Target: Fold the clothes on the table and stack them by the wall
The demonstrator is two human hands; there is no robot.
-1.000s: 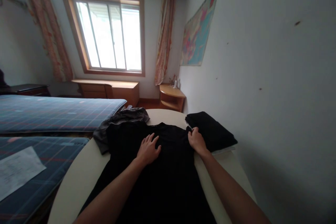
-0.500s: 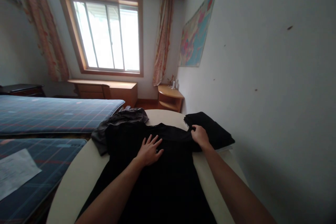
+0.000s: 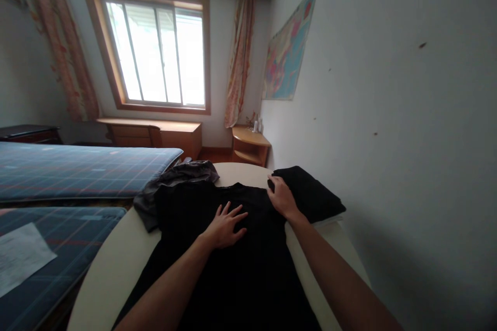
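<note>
A black T-shirt [image 3: 240,279] lies spread over a round cream table [image 3: 104,264], its neckline toward the far side. My left hand [image 3: 225,225] rests flat on the upper part of the shirt, fingers spread. At the shirt's right shoulder, my right hand [image 3: 282,197] has its fingers closed on the sleeve, with a bit of black cloth showing by the fingertips. Just beyond that hand is a stack of folded black clothes [image 3: 310,191], with a pale edge underneath. A crumpled dark grey garment [image 3: 149,201] sits at the table's far left, partly beneath the shirt.
Two plaid mattresses [image 3: 89,168] are on the left, the nearer one bearing a white paper sheet [image 3: 25,256]. The white wall [image 3: 407,176] runs close along the right. A desk [image 3: 182,137] and a corner shelf [image 3: 250,137] stand near the window.
My right hand has moved left, carrying the sleeve inward toward the shirt's body. My left hand has shifted slightly right and stays flat on the cloth.
</note>
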